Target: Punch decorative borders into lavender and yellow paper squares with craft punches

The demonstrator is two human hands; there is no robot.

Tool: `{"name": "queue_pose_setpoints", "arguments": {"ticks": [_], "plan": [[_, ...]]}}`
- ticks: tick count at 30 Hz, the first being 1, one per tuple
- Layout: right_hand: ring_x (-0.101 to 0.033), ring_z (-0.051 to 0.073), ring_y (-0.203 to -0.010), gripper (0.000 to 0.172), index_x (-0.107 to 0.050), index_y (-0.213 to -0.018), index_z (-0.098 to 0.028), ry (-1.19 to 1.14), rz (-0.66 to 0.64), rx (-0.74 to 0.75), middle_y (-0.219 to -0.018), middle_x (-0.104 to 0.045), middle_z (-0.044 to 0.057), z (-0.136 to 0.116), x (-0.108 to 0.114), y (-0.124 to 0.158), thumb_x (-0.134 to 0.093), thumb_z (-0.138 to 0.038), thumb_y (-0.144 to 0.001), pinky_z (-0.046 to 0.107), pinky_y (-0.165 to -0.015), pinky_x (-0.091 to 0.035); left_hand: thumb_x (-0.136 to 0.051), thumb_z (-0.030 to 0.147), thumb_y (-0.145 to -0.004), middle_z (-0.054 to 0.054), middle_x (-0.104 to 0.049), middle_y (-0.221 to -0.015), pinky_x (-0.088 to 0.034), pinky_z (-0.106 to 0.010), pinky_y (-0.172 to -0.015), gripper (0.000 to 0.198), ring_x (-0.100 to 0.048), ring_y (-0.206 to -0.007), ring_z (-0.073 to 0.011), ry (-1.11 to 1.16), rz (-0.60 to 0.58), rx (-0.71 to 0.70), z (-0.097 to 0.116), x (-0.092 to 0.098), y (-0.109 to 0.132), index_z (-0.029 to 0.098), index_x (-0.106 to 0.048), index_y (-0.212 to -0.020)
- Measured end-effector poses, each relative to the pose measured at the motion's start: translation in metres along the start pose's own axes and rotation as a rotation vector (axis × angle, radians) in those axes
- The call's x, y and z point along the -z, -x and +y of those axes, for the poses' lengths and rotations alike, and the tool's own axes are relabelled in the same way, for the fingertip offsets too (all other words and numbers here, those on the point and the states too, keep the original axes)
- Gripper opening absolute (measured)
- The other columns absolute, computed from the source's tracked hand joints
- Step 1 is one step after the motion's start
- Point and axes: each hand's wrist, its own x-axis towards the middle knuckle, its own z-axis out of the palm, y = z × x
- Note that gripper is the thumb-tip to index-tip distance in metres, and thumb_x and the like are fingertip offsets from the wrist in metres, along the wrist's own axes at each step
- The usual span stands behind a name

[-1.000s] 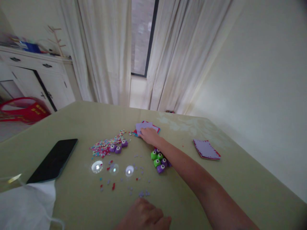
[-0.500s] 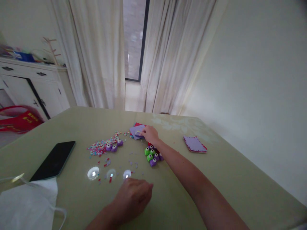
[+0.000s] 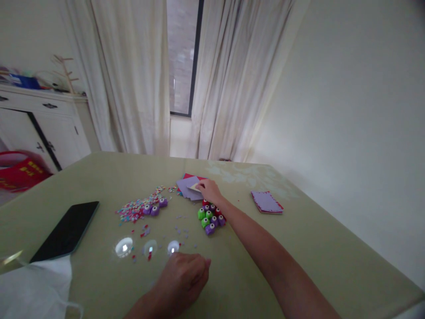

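My right hand (image 3: 210, 190) reaches to the far middle of the table, thumb and fingers pinched on a small pale yellow paper (image 3: 194, 188). Beneath it lie purple paper sheets (image 3: 186, 183), with a red sheet (image 3: 190, 176) showing behind them. Just nearer than that hand sits a cluster of green, purple and red craft punches (image 3: 210, 218) with white round tops. My left hand (image 3: 186, 277) is curled into a fist close to me, knuckles up. Its palm side is hidden, so whatever it holds, if anything, does not show.
Left of centre spreads a heap of colourful paper bits (image 3: 134, 210), with purple punches (image 3: 155, 209) beside it. A bordered purple paper stack (image 3: 267, 202) lies to the right. A black phone or tablet (image 3: 68, 230) and a white face mask (image 3: 36, 290) lie at the left.
The pale yellow paper in my right hand shows more now, its edge tipped up from the purple sheets. The view has shifted slightly. My left hand stays curled in about the same place.
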Motion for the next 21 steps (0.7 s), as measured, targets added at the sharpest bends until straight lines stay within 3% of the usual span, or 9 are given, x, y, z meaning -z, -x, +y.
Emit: {"name": "queue_pose_setpoints", "arguments": {"ticks": [4, 8, 14, 16, 18, 21], "plan": [[-0.065, 0.02, -0.096, 0.03, -0.079, -0.104, -0.017, 0.029, 0.098, 0.003, -0.109, -0.073, 0.011, 0.0, 0.002, 0.002, -0.05, -0.025, -0.107, 0.027, -0.083, -0.043, -0.044, 0.01, -0.101, 0.007, -0.045, -0.054, -0.025, -0.03, -0.051, 0.037, -0.04, -0.044, -0.0087, -0.035, -0.009, -0.014, 0.004, 0.004, -0.002, 0.024, -0.042, -0.067], [-0.066, 0.023, -0.103, 0.03, -0.075, -0.12, -0.017, 0.047, 0.165, 0.046, -0.115, -0.073, 0.013, 0.001, 0.009, 0.001, -0.048, -0.022, -0.107, 0.03, -0.088, -0.044, -0.044, 0.009, -0.1, 0.007, -0.048, -0.053, -0.026, -0.029, -0.05, 0.037, -0.042, -0.042, -0.0089, -0.047, -0.014, -0.017, 0.005, 0.005, -0.005, 0.024, -0.044, -0.066], [-0.067, 0.023, -0.105, 0.025, -0.08, -0.111, -0.024, 0.03, 0.195, 0.225, -0.11, -0.077, 0.008, 0.004, 0.02, 0.009, -0.055, -0.023, -0.105, 0.033, -0.1, -0.042, -0.045, 0.009, -0.1, 0.008, -0.044, -0.054, -0.024, -0.029, -0.051, 0.038, -0.038, -0.044, -0.0088, -0.003, -0.015, 0.032, -0.002, 0.002, -0.003, 0.023, -0.041, -0.065], [-0.065, 0.022, -0.111, 0.024, -0.08, -0.112, -0.025, 0.005, 0.242, 0.271, -0.117, -0.075, 0.008, 0.003, 0.024, 0.016, -0.057, -0.023, -0.105, 0.033, -0.103, -0.043, -0.045, 0.013, -0.101, 0.008, -0.039, -0.054, -0.024, -0.028, -0.052, 0.04, -0.037, -0.046, -0.0085, 0.039, -0.01, 0.118, -0.004, 0.004, -0.004, 0.023, -0.036, -0.063], [-0.062, 0.022, -0.113, 0.026, -0.078, -0.116, -0.022, -0.022, 0.318, 0.28, -0.121, -0.072, 0.01, 0.001, 0.028, 0.027, -0.055, -0.025, -0.106, 0.034, -0.103, -0.044, -0.049, 0.023, -0.102, 0.008, -0.035, -0.053, -0.025, -0.026, -0.052, 0.043, -0.037, -0.047, -0.0088, 0.104, 0.013, 0.302, -0.007, 0.008, -0.008, 0.022, -0.034, -0.062], [-0.063, 0.023, -0.101, 0.029, -0.076, -0.119, -0.02, -0.138, 0.554, 0.371, -0.105, -0.07, 0.011, -0.004, 0.031, 0.061, -0.051, -0.025, -0.107, 0.037, -0.093, -0.051, -0.055, 0.048, -0.1, 0.006, -0.046, -0.056, -0.03, -0.024, -0.052, 0.045, -0.043, -0.052, -0.0112, 0.347, 0.121, 0.648, -0.011, 0.019, -0.016, 0.021, -0.047, -0.066]]}}
